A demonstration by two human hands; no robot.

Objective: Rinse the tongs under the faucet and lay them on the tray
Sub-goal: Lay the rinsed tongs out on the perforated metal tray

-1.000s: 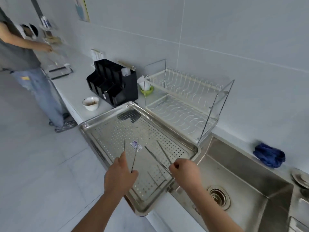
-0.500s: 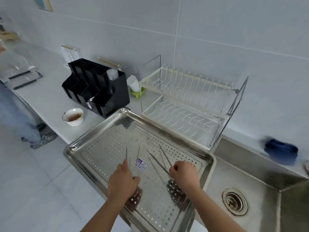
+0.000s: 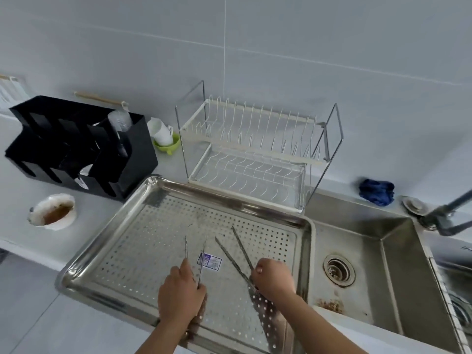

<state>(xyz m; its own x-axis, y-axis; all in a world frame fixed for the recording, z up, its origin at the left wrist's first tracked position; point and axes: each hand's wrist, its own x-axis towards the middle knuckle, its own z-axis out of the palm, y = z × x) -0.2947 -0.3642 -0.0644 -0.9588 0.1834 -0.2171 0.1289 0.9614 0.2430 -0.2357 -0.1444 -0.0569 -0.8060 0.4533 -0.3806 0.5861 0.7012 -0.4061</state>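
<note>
You held the left tongs (image 3: 201, 264) in your left grip (image 3: 182, 295) and the right tongs (image 3: 232, 257) in your right grip (image 3: 272, 277). Each grip was closed around the joined end so the tips pointed away from you, low over the perforated tray (image 3: 153, 238) on the counter (image 3: 97, 208); that hold looked suited to laying them flat rather than dropping them. Both pairs were thin, plain steel with long narrow arms sprung slightly apart, the right pair slanting leftward, and whether their tips touched the tray floor could not be told.
</note>
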